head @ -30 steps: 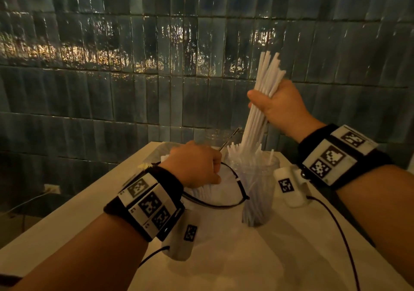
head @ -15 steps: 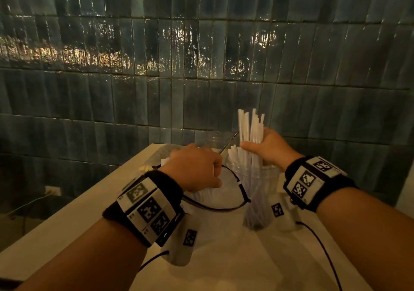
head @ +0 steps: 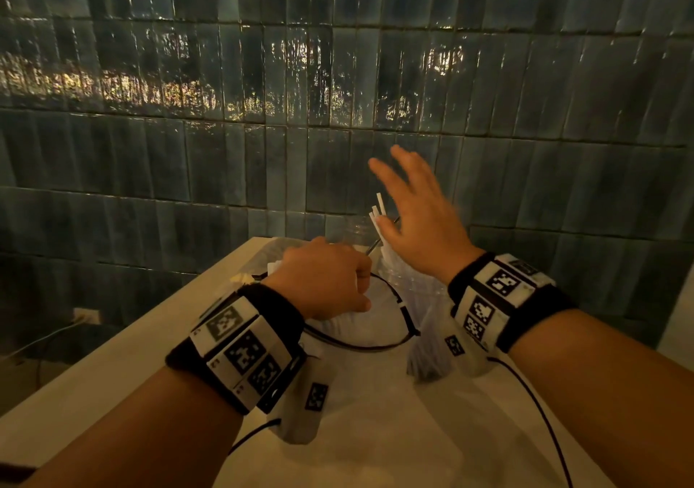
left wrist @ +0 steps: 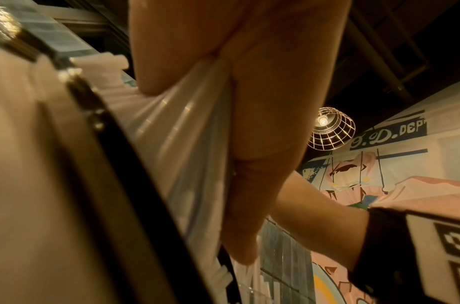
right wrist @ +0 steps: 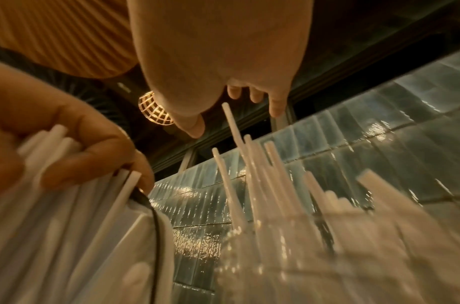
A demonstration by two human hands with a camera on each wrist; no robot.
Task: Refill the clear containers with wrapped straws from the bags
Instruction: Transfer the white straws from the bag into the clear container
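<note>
Two bare hands work above a pale, smooth table (head: 375, 450) that stands against a wall of glossy, dark blue-green tiles (head: 225, 149), narrow and upright, with warm light rippling on their uneven glaze. The landmark here is the clear container (head: 424, 322), a ribbed, see-through plastic cup standing on the table near the wall; it is packed with wrapped straws (right wrist: 236, 174), thin white paper-sheathed sticks whose flat ends fan out above the rim at uneven heights. Directly above that cup, the right hand (head: 417, 225) hangs with its fingers straight and spread, grasping nothing, the palm just over the tallest straw tips. Just left of the cup sits the bag (head: 360, 326), soft, crinkled, translucent film with a thin dark cord (head: 403, 307) looped along its mouth; more white straws lie bundled inside it. The left hand (head: 326, 281) is at the bag's mouth, its fingers curled round a bunch of those straws together with the film, as the left wrist view shows closely. Both wrists wear black bands (head: 263, 352) carrying white blocks printed with square black-and-white markers. A wire-cage lamp (left wrist: 331, 128) glows overhead.
</note>
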